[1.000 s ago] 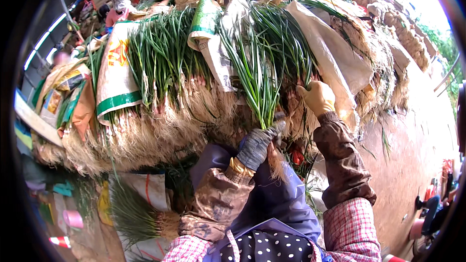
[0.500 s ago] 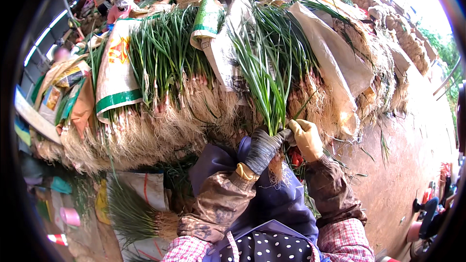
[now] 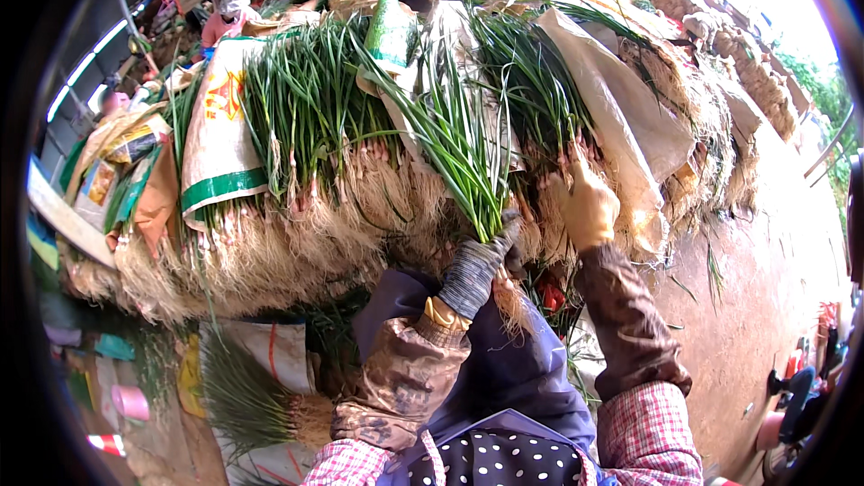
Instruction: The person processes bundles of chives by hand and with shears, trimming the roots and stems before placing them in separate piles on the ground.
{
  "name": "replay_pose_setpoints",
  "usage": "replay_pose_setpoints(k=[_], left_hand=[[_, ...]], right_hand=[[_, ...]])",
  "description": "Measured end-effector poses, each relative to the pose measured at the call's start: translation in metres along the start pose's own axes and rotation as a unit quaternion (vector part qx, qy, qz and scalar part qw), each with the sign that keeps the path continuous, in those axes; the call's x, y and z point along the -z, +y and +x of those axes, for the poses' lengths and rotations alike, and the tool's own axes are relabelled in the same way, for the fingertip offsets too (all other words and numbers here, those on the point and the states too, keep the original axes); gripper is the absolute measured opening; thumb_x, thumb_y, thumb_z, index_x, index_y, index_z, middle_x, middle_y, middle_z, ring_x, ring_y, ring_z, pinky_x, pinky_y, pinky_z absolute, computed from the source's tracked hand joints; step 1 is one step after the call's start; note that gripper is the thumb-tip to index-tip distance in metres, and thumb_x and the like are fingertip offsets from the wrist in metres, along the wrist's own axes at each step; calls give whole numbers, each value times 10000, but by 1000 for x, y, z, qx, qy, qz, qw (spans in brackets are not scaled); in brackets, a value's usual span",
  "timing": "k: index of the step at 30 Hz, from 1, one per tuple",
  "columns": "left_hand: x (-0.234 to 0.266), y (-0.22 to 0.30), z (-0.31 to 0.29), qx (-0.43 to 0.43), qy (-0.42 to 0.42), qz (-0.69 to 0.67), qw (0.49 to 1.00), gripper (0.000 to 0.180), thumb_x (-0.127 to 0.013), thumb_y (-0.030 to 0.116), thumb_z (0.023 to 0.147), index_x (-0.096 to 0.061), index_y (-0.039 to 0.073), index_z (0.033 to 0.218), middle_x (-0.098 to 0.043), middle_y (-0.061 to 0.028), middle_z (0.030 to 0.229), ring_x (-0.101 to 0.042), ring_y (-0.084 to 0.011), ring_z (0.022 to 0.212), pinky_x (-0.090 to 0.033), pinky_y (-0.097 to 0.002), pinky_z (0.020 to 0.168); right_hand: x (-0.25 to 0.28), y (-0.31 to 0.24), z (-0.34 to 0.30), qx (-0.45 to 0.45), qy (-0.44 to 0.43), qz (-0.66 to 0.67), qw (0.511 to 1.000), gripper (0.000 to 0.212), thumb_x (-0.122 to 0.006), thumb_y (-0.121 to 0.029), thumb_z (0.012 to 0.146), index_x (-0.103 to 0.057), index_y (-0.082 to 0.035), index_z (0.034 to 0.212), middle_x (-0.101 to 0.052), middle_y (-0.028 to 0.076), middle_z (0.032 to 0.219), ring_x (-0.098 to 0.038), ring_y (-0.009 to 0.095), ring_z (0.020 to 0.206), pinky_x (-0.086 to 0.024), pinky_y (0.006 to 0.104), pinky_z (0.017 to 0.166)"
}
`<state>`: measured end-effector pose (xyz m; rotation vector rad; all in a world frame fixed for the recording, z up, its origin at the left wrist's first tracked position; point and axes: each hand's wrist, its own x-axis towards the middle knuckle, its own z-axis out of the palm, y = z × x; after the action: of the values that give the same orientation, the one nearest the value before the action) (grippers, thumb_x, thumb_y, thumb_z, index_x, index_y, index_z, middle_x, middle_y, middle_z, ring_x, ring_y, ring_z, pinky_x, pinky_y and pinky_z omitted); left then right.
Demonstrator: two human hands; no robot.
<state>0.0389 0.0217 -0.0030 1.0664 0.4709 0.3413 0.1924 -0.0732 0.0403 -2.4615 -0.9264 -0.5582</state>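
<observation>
Above lap [image 3: 531,373], ribbed glove [image 3: 475,272] round slender stalks [image 3: 477,202]; wispy roots [image 3: 513,308]

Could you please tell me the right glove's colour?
The right glove is pale yellow; head view.

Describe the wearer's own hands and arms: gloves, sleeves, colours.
Left hand: dark grey, streaky-textured glove, pale yellow cuff at the wrist. Right hand: pale yellow glove. Both forearms: shiny brown oversleeves, the left one blotched darker. Above them: red-and-white checked sleeves.
</observation>
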Motion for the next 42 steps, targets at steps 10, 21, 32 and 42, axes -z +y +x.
replay_pose_setpoints(k=[10, 21, 32, 42], left_hand=[[7, -32, 8, -169, 8, 26, 985, 237, -627, 259, 846, -659, 24, 843, -639, -68, 730, -532, -82, 523, -436, -222, 428], [-12, 1, -5, -78, -10, 52, 995, 227, -683, 203, 803, -610, 28, 677, -572, -35, 513, -535, -121, 374, -395, -207, 375], [-3, -24, 4, -57, 16, 13, 998, 67, -678, 89, 782, -640, 41, 755, -612, 7, 659, -514, -51, 530, -419, -197, 475], [-24, -11, -1, -179, 115, 88, 973, 110, -669, 101, 792, -652, 29, 873, -655, -20, 717, -563, -77, 579, -437, -230, 520]], right_hand=[[21, -21, -70, 254, -2, 95, 962, 79, -643, -136, 780, -591, -76, 777, -607, 74, 662, -578, 186, 523, -477, 311, 485], [1, -26, -24, -229, -395, 697, 553, 463, -537, -383, 885, -506, -45, 1199, -594, 54, 1059, -582, 167, 872, -481, 282, 731], [3, -31, -43, -336, -192, 671, 633, 174, -674, -178, 805, -637, -52, 920, -605, -9, 780, -530, 77, 631, -458, 220, 541], [-18, -24, -51, -399, -155, 644, 634, 160, -686, -114, 781, -611, -15, 883, -569, 3, 716, -505, 79, 593, -468, 208, 511]])
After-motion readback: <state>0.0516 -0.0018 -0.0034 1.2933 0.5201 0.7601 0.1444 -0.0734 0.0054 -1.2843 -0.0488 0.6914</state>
